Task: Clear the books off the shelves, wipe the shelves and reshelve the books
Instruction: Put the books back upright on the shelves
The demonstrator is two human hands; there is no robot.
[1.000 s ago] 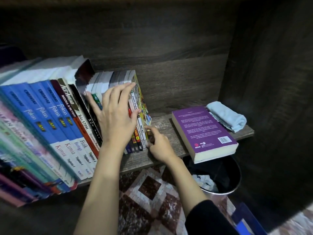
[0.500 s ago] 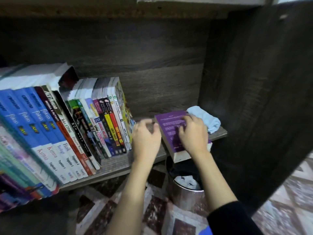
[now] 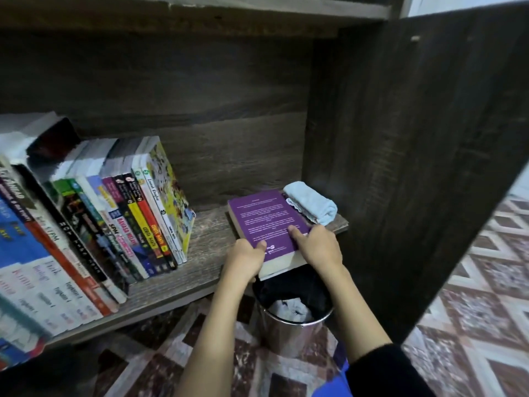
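A purple book [image 3: 264,217] lies flat at the right end of the dark wooden shelf [image 3: 206,239], its near edge hanging over the shelf front. My left hand [image 3: 243,260] grips its near left corner, thumb on the cover. My right hand [image 3: 319,246] grips its near right corner, thumb also on the cover. A folded light blue cloth [image 3: 312,203] lies beside the book at the far right of the shelf. A row of books [image 3: 114,222] leans to the left on the shelf's left part.
A shiny metal bin [image 3: 289,322] with crumpled paper inside stands on the patterned floor directly under the purple book. The cabinet's dark side panel [image 3: 400,167] rises at the right. Bare shelf board shows between the leaning books and the purple book.
Both hands left the leaning row of books and moved right to the purple book. They now hold its near corners. The view has shifted right.
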